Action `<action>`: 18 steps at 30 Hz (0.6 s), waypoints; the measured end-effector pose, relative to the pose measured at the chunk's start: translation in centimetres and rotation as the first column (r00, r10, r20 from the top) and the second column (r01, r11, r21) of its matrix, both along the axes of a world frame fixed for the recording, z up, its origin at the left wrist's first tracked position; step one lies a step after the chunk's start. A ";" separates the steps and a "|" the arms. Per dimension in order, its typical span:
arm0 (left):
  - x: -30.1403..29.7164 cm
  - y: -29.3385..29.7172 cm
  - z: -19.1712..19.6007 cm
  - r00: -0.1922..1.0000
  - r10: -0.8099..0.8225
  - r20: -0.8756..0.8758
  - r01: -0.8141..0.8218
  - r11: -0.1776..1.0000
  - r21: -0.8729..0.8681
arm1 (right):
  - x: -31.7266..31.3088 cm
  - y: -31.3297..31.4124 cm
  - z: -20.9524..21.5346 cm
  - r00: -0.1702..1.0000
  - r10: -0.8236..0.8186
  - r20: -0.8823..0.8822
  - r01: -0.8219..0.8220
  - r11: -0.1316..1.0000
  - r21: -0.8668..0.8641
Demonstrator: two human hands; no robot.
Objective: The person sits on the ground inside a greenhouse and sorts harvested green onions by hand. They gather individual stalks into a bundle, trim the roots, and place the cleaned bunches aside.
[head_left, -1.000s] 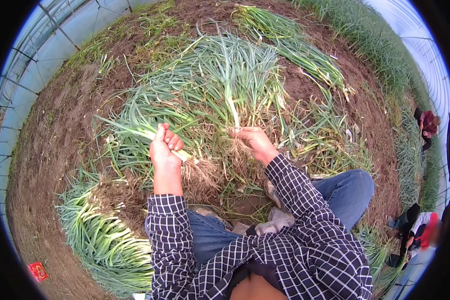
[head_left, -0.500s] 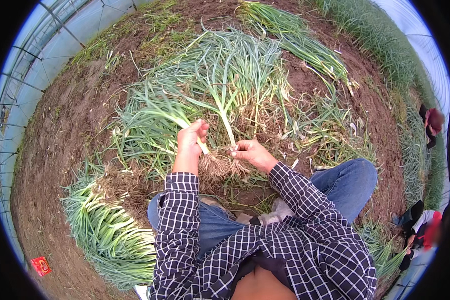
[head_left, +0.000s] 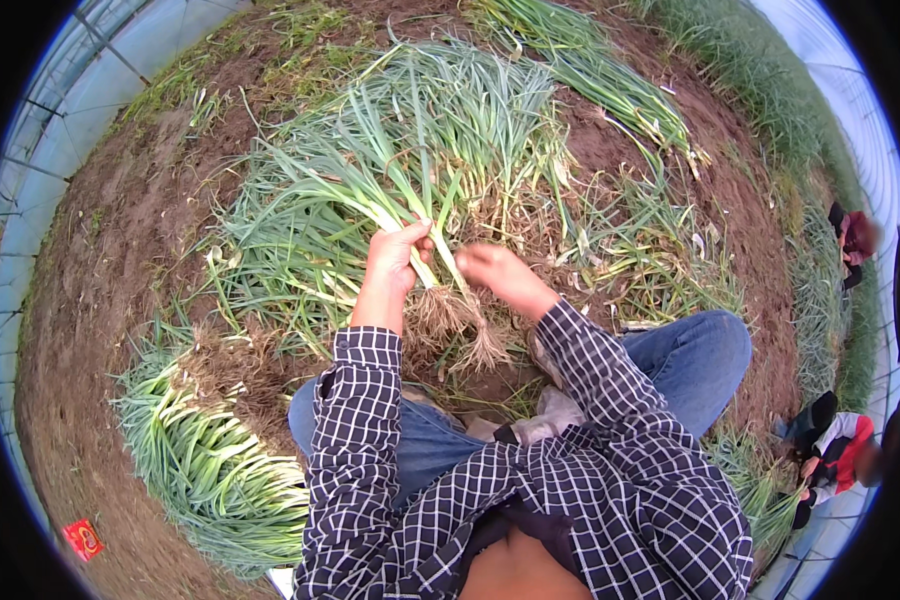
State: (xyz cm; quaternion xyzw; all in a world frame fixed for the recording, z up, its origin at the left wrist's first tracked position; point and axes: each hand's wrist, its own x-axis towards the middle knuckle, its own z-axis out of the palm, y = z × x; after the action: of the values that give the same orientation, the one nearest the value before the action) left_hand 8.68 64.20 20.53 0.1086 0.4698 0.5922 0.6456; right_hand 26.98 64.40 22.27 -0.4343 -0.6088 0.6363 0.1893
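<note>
My left hand (head_left: 394, 258) grips a few green onion stalks (head_left: 425, 215) just above their pale bases, with the brown roots (head_left: 448, 322) hanging below it. My right hand (head_left: 494, 270) is closed around the same stalks from the right, fingers on the lower white part. The long green leaves fan up and away over a big loose pile of green onions (head_left: 370, 170) lying on the soil in front of me. Both checked sleeves come in from below.
A tidy heap of green onions (head_left: 205, 455) lies at my left knee. Another row of green onions (head_left: 610, 85) lies on the brown soil at the upper right. Dry peelings (head_left: 620, 260) litter the ground. Other people (head_left: 835, 450) crouch at the right edge. A red packet (head_left: 83, 538) lies lower left.
Both hands have come together from apart on the pile and lifted a small bunch of stalks, roots hanging, closer toward my body.
</note>
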 end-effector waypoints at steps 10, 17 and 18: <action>-2.3 3.0 -0.7 0.970 0.204 0.135 -0.207 0.978 0.006 | -1.9 0.5 3.6 0.538 -0.570 -0.620 0.483 0.812 -0.327; -2.9 5.4 -1.0 0.837 0.478 0.266 -0.481 0.875 -0.055 | 10.1 0.3 4.2 0.066 -0.683 -0.728 0.744 0.520 -0.420; -3.1 5.8 -1.2 0.787 0.563 0.254 -0.557 0.824 -0.100 | 12.0 0.9 4.3 -0.043 -0.678 -0.734 0.731 0.480 -0.485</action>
State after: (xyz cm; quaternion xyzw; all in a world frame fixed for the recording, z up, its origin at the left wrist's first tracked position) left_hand 5.56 69.99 19.36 -0.1241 0.3934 0.7613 0.5003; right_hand 39.00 65.30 26.59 -0.2798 -0.1194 0.5498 0.7779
